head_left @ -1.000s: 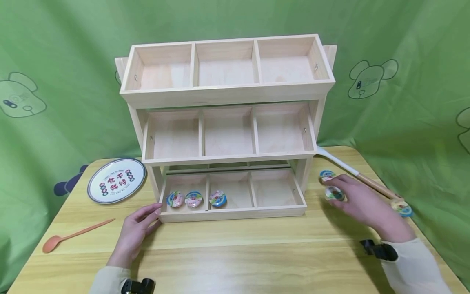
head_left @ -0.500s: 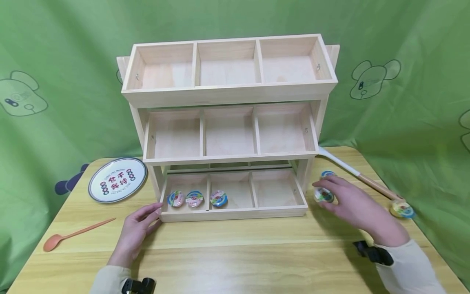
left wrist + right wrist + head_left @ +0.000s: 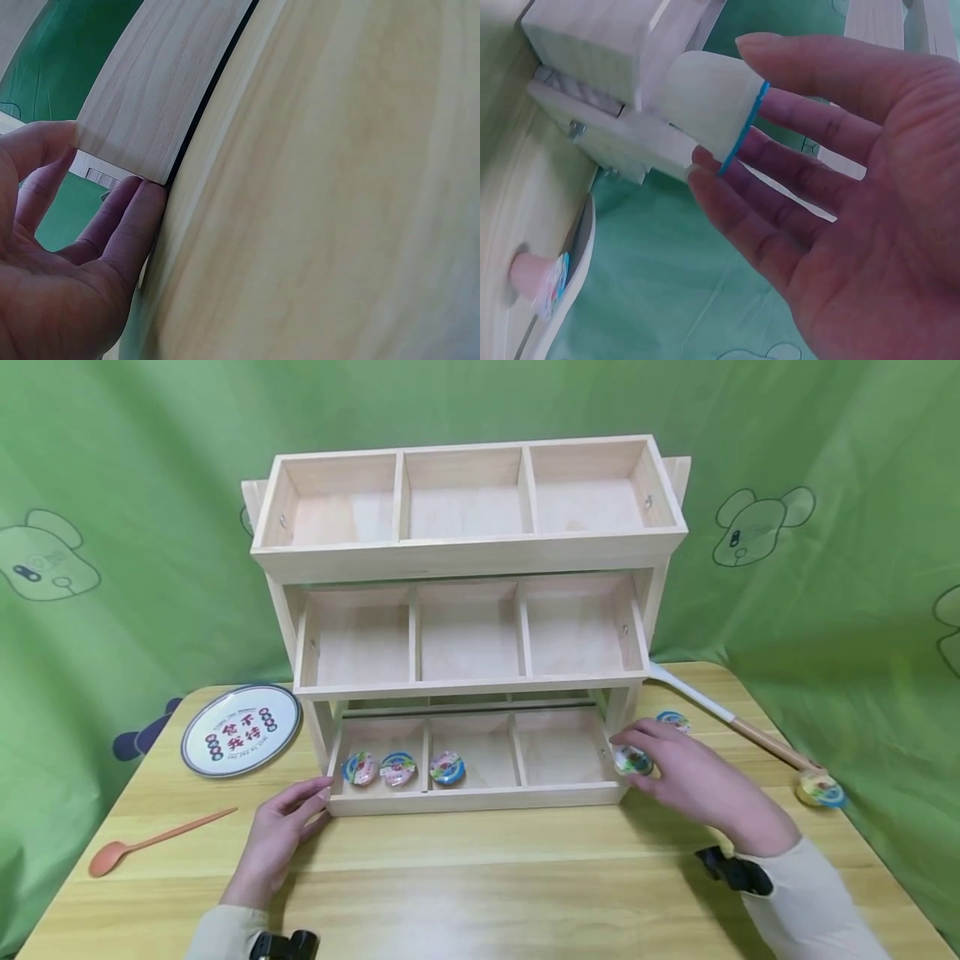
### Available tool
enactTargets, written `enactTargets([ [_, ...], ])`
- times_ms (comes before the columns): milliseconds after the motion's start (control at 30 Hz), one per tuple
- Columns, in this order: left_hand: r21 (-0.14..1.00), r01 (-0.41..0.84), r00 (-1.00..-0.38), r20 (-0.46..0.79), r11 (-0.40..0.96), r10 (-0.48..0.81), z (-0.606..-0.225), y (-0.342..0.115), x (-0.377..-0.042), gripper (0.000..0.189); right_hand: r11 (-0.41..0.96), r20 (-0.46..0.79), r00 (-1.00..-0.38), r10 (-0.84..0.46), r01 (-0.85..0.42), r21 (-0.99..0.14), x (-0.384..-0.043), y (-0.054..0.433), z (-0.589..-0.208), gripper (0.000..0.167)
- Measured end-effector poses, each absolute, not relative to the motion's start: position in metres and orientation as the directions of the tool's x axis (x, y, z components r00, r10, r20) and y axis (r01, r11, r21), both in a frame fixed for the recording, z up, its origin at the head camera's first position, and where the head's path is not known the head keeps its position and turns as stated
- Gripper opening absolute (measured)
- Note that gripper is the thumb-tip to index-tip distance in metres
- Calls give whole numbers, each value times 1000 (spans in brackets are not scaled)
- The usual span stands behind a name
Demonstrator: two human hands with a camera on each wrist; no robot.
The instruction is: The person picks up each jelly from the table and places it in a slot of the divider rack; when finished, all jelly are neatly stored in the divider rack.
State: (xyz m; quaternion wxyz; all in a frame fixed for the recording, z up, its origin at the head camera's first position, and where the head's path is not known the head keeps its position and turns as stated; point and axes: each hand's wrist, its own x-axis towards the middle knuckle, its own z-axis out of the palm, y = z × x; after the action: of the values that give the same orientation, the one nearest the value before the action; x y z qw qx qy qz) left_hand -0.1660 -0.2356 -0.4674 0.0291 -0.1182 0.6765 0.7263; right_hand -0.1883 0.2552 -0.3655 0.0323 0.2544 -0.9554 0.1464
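A staged indoor setting, judging by green cartoon-printed cloth (image 3: 840, 435) hung around a wooden table (image 3: 480, 877).

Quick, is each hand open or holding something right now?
Left hand: open, touching one end of the bottom tray.
Right hand: holding a cup.

At twelve o'clock, the wooden rack (image 3: 468, 557) is pale cream, faintly grained. The small cup (image 3: 632, 762) at four has a whitish body and blue rim; the cups (image 3: 360, 769) toward seven show pink and blue. Toward nine, the white plate (image 3: 240, 732) carries red characters and a dark-blue edge. The spoon (image 3: 109, 857) at eight is coral. The yellowish table (image 3: 480, 893) at six has streaky grain; the cloth (image 3: 825, 427) toward two is green with dark-outlined animal heads.
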Motion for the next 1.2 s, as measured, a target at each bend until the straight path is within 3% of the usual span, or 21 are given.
enactTargets([
  [633, 978, -195, -972, -203, -81, -116, -468, -235, -167, 33, 791, 165, -836, -524, -549, -270, -200, 222, -363, 46],
  [1200, 978, -191, -973, -200, -88, -115, -470, -237, -166, 32, 750, 108, -812, -574, -574, -329, -214, 186, -367, 46],
])
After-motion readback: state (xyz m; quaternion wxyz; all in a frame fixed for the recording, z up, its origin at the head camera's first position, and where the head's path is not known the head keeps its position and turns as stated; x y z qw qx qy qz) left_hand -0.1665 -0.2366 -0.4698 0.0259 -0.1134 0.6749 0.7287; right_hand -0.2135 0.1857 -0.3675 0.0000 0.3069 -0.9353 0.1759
